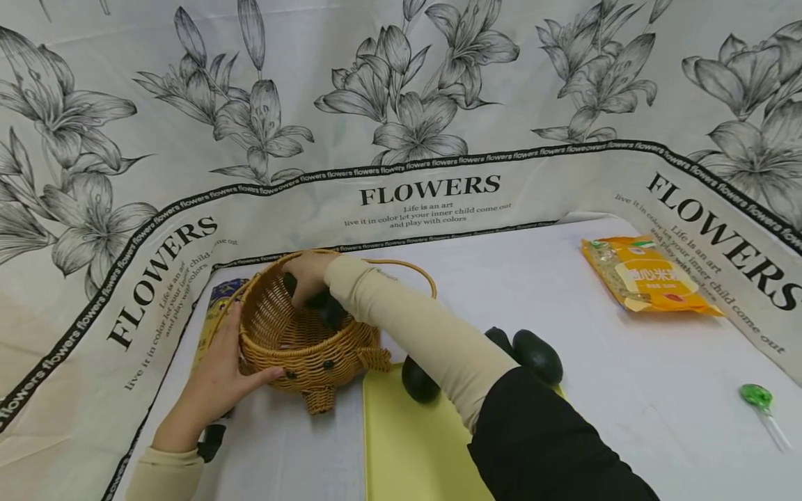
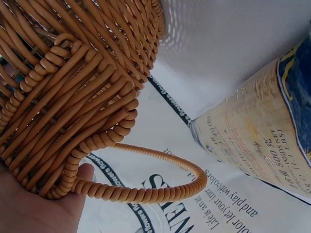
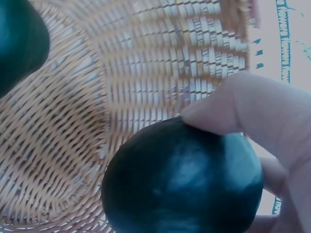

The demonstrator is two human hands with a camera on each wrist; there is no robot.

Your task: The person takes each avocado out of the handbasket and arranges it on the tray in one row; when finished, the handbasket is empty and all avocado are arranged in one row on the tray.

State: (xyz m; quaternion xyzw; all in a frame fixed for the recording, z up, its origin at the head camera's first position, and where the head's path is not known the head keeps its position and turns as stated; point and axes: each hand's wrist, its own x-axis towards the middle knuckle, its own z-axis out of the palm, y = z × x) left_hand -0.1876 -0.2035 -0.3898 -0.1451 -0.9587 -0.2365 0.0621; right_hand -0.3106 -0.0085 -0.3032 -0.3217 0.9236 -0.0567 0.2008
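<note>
A wicker basket (image 1: 338, 358) with an animal face stands at the left of the table. My left hand (image 1: 216, 379) holds its left side, thumb on the front; in the left wrist view, the hand (image 2: 43, 213) lies against the woven ear (image 2: 73, 111). Inside the basket, my right hand (image 1: 310, 275) grips a dark green avocado (image 3: 180, 179), thumb on top and fingers partly hidden behind it. Another avocado (image 3: 19, 46) lies in the basket. Outside, near my right forearm, are more avocados: one (image 1: 420, 381) on the yellow-green board (image 1: 420, 445), another (image 1: 537, 356) farther right, and one (image 1: 499, 339) partly hidden.
A blue-and-cream package (image 2: 248, 131) stands left of the basket. An orange food packet (image 1: 651, 275) lies at the back right, and a green lollipop (image 1: 757, 398) at the right. The basket's thin handle (image 1: 413, 266) leans out behind. Flower-printed cloth (image 1: 432, 191) borders the table.
</note>
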